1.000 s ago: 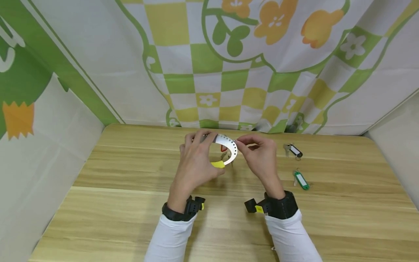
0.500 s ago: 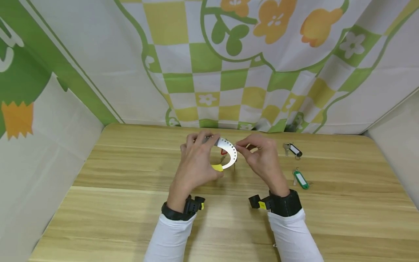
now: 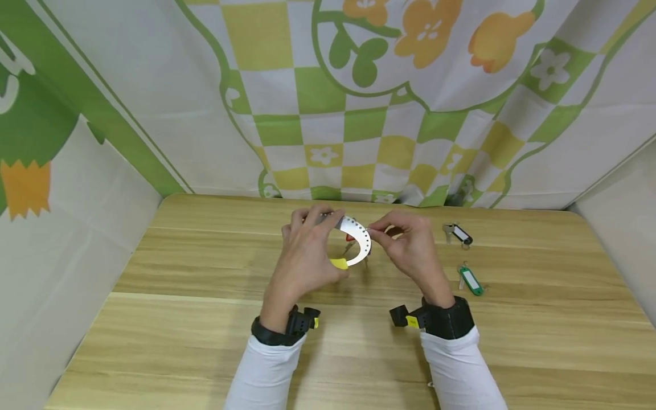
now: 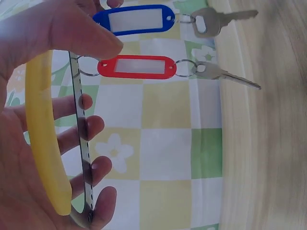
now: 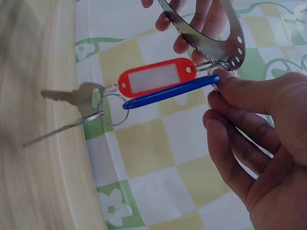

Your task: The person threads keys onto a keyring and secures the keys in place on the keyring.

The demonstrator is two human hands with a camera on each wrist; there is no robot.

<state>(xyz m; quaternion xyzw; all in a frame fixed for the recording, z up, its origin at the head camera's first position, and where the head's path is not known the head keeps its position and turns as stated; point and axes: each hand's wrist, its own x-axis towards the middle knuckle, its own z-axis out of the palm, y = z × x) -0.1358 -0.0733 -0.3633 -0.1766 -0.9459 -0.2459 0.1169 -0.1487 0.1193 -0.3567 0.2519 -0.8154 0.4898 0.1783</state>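
In the head view my left hand grips a curved metal key holder, a flat C-shaped band pierced with holes. Its yellow handle lies against the palm in the left wrist view. A red key tag hangs from the band by a split ring, with a key at its lower end. Beside it hangs a blue key tag, also with a key. My right hand pinches the blue tag's small metal ring between thumb and finger, right at the band's holes.
On the wooden table, right of my hands, lie a key with a black tag and another with a green tag. A checked cloth hangs behind the table's back edge.
The band has dipped slightly, and my right hand has shifted a little right and down with its pinch kept. Over the last half second both hands stay nearly still.
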